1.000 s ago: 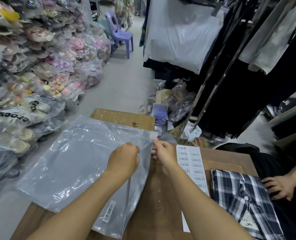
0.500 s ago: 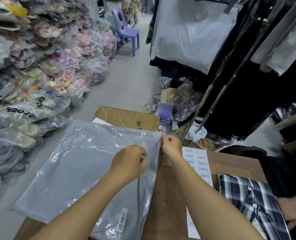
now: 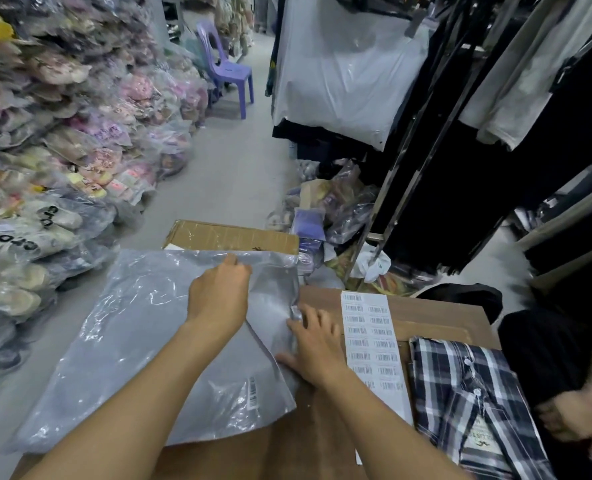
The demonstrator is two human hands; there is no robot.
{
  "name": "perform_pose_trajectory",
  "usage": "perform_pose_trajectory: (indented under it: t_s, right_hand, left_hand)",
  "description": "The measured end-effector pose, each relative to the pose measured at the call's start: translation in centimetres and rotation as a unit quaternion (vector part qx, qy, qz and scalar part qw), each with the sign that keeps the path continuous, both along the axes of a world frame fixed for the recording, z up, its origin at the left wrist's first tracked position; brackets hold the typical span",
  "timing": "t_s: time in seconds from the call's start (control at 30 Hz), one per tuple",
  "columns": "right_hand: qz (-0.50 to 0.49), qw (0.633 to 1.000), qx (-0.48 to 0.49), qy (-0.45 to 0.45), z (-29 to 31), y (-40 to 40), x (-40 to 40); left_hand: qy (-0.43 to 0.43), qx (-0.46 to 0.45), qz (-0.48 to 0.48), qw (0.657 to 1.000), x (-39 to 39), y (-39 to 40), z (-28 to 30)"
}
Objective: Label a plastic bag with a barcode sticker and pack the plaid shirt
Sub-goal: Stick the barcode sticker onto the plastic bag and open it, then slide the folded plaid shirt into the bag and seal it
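A clear plastic bag (image 3: 142,341) lies flat on the brown table, with a barcode sticker (image 3: 253,392) stuck near its front right corner. My left hand (image 3: 218,296) is closed on the bag's top layer near the far edge, thumb pointing away. My right hand (image 3: 313,346) rests on the bag's crumpled right edge with fingers spread. A white sheet of barcode stickers (image 3: 370,341) lies just right of that hand. The folded plaid shirt (image 3: 467,403), navy and white with a neck label, lies further right.
A cardboard box (image 3: 232,235) stands beyond the bag. Bagged shoes (image 3: 45,202) are heaped along the left. Clothes racks (image 3: 426,150) and loose bags (image 3: 336,209) fill the right. Another person's hand (image 3: 578,422) rests by the shirt. A purple chair (image 3: 227,69) stands down the aisle.
My left hand has moved away from me toward the bag's far edge. My right hand has slid back along the right edge and spread out. The bag's right corner now lies on the table.
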State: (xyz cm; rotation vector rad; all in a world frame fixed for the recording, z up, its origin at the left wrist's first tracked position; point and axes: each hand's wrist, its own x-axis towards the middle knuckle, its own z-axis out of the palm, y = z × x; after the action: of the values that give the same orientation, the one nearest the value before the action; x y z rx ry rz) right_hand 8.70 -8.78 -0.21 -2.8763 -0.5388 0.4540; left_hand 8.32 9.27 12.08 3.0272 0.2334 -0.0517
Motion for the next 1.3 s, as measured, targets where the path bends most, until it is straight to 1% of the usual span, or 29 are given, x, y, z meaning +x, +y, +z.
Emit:
perform_pose_trajectory:
  t_s: [0.1,0.17,0.2,0.27,0.3,0.37,0.43,0.5,0.57,0.63,0.67,0.77,0.83,0.87,0.93,1.03,1.13,1.3]
  right_hand:
    - [-0.003,1.000,0.008,0.017,0.2,-0.1,0.0]
    - [-0.018,0.998,0.054,0.031,0.3,-0.2,0.0]
    - [-0.030,0.994,0.097,0.031,0.5,-0.4,0.0]
    - [-0.083,0.976,0.198,0.037,1.0,-1.6,0.1]
    - [-0.114,0.965,0.232,0.039,1.5,-2.6,0.1]
    - [-0.174,0.949,0.263,0.023,2.4,-5.3,0.2]
    - [-0.234,0.929,0.285,0.001,3.0,-8.8,0.1]
    - [-0.299,0.910,0.288,-0.020,3.2,-12.9,-0.3]
    - [-0.361,0.894,0.265,-0.036,3.0,-17.1,-0.9]
    - [-0.413,0.877,0.239,-0.051,2.6,-21.1,-1.9]
    - [-0.437,0.869,0.226,-0.058,2.6,-22.9,-2.4]
    - [-0.509,0.843,0.147,-0.095,2.5,-27.3,-4.3]
    - [-0.547,0.821,0.126,-0.106,2.5,-29.7,-5.5]
    - [-0.560,0.812,0.131,-0.099,2.4,-30.6,-6.0]
    - [-0.576,0.802,0.148,-0.053,1.7,-32.4,-6.7]
    - [-0.581,0.793,0.183,0.018,1.2,-33.7,-7.2]
    - [-0.583,0.777,0.234,0.037,1.0,-34.0,-7.3]
    - [-0.578,0.771,0.261,0.053,0.7,-33.5,-7.3]
  left_hand:
    - [0.020,-0.030,-0.036,0.999,-0.1,-0.4,-0.3]
    - [0.052,-0.033,-0.080,0.995,-0.3,-1.4,-1.1]
    - [0.067,-0.027,-0.100,0.992,-0.4,-2.0,-1.7]
    - [0.097,-0.003,-0.133,0.986,-0.8,-3.5,-3.3]
    - [0.116,0.009,-0.145,0.983,-1.0,-4.2,-4.2]
    - [0.145,0.028,-0.163,0.975,-1.5,-5.8,-5.7]
    - [0.150,0.031,-0.178,0.972,-1.9,-7.7,-6.7]
    - [0.133,-0.001,-0.204,0.970,-2.0,-10.3,-7.1]
    - [0.130,-0.096,-0.214,0.963,-1.9,-13.4,-7.3]
    - [0.159,-0.233,-0.198,0.939,-1.7,-16.8,-7.6]
    - [0.183,-0.285,-0.181,0.923,-1.6,-18.5,-7.7]
    - [0.265,-0.401,-0.086,0.873,-1.8,-23.0,-8.5]
    - [0.303,-0.452,0.001,0.839,-1.9,-25.2,-9.2]
    - [0.313,-0.460,0.036,0.830,-2.0,-26.1,-9.5]
    - [0.325,-0.466,0.089,0.818,-1.8,-27.4,-9.9]
    - [0.339,-0.478,0.140,0.798,-1.5,-28.5,-10.0]
    - [0.350,-0.486,0.161,0.784,-1.3,-29.2,-9.8]
    - [0.346,-0.494,0.191,0.774,-1.5,-30.0,-9.8]
